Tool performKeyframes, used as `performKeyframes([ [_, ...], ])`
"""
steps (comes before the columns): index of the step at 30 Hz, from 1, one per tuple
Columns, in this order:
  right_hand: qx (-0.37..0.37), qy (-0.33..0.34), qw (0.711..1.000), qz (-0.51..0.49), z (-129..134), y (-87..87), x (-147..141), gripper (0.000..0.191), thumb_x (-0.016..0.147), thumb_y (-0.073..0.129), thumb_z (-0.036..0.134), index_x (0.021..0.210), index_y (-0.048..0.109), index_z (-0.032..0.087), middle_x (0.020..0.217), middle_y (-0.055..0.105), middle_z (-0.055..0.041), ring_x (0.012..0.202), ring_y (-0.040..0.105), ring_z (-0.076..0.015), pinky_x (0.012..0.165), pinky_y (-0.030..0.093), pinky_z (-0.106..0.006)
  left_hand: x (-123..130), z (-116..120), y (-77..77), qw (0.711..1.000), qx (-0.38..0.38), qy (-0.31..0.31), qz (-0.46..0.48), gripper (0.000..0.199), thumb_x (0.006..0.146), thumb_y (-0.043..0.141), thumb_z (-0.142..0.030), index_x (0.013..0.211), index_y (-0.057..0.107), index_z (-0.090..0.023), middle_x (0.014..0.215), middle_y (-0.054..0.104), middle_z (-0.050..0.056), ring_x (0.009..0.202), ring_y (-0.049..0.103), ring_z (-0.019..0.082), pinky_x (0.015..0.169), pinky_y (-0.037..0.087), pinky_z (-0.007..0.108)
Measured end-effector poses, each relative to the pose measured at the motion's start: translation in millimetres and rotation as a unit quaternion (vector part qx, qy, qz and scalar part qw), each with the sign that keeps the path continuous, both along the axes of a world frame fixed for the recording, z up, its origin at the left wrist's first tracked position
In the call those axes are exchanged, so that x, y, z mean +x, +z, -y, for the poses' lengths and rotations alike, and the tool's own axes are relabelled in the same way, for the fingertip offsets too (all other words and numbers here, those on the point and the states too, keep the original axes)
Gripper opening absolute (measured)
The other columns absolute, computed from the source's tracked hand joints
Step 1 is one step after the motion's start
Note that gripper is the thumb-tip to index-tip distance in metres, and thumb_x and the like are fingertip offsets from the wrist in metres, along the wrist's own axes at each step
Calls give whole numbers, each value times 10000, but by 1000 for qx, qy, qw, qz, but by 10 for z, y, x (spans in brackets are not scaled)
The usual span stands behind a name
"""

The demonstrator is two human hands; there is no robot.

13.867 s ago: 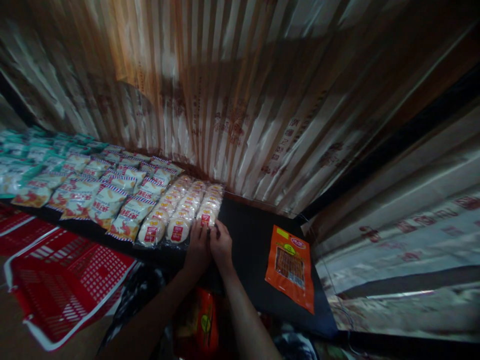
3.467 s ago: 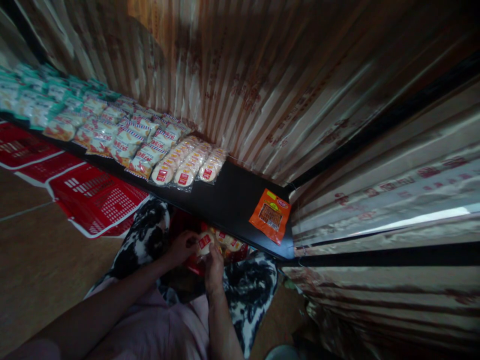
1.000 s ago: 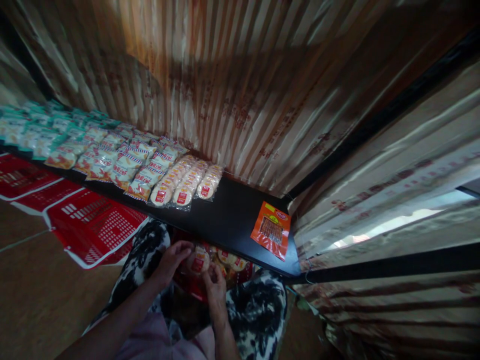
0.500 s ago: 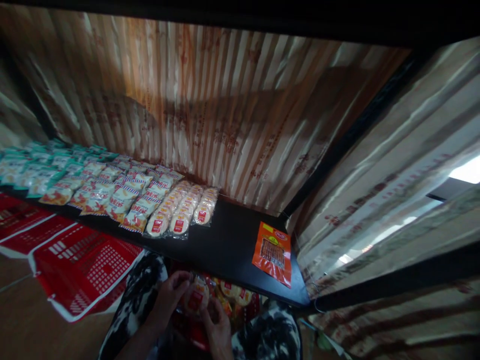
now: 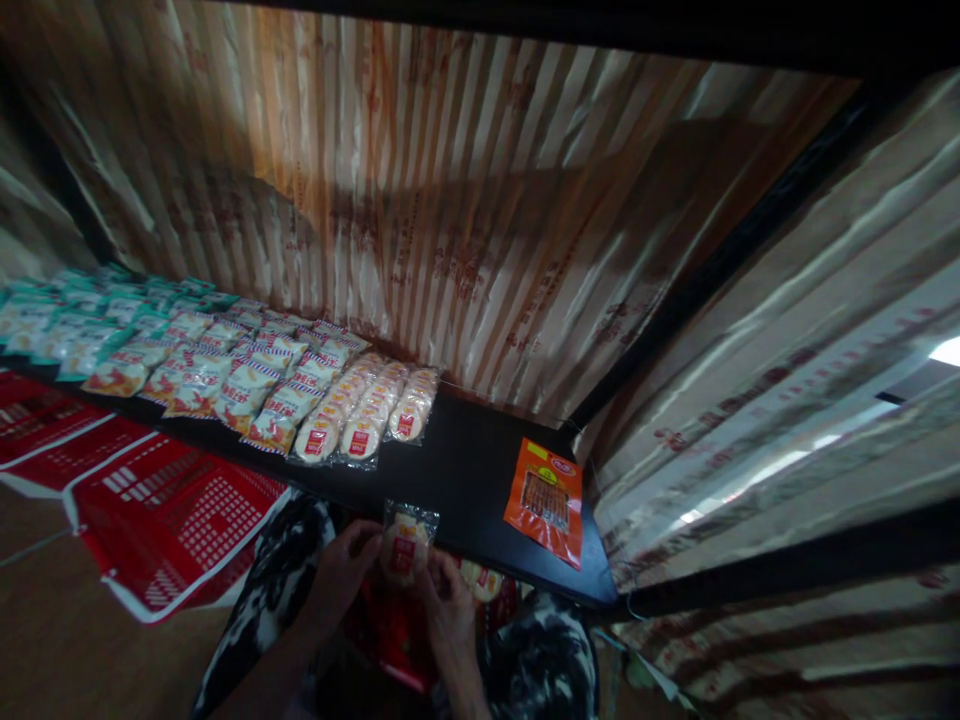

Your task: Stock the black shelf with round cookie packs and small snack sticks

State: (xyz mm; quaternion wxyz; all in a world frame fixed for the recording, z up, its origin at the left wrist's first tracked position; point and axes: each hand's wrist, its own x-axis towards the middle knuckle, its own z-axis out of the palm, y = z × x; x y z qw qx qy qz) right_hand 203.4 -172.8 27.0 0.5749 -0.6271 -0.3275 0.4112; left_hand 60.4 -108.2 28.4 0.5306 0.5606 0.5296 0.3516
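Note:
Between my two hands, at the front edge of the black shelf (image 5: 457,500), is a round cracker in a clear wrapper with a red label (image 5: 403,550). The fingers of my left hand (image 5: 349,565) are closed on its left side. My right hand (image 5: 444,590) pinches its lower right side. Three rows of the same wrapped crackers (image 5: 364,425) lie overlapping on the shelf just beyond. Below my hands, a red container (image 5: 390,640) is partly hidden, with more wrapped crackers (image 5: 484,580) at its right.
White and orange snack bags (image 5: 281,405) and teal snack bags (image 5: 90,340) fill the shelf's left part. An orange packet (image 5: 546,500) lies near its right end. Red shopping baskets (image 5: 180,520) stand at the lower left. A black post (image 5: 720,260) rises at the right.
Both hands have lifted the wrapped cracker up and slightly right, from over the container to the shelf's front edge. The view has shifted slightly.

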Motion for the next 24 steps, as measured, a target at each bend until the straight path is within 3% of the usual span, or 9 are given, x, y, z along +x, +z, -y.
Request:
performKeyframes([
  [18,31,53,997,39,-461,169,210,297,742,577,433,862,605,162,738,670,-25,657,617,-151,593,478,-229,165,-357,291,996,73,32,32,238,735,470,-338,827,614,-172,760,657,20,710,613,169,657,490,275],
  [24,13,77,993,87,-663,171,260,271,742,565,374,918,596,170,807,687,-40,724,641,-174,665,490,-263,210,-525,238,993,104,43,41,219,731,454,-301,831,599,-172,787,664,27,736,622,170,697,501,293],
])
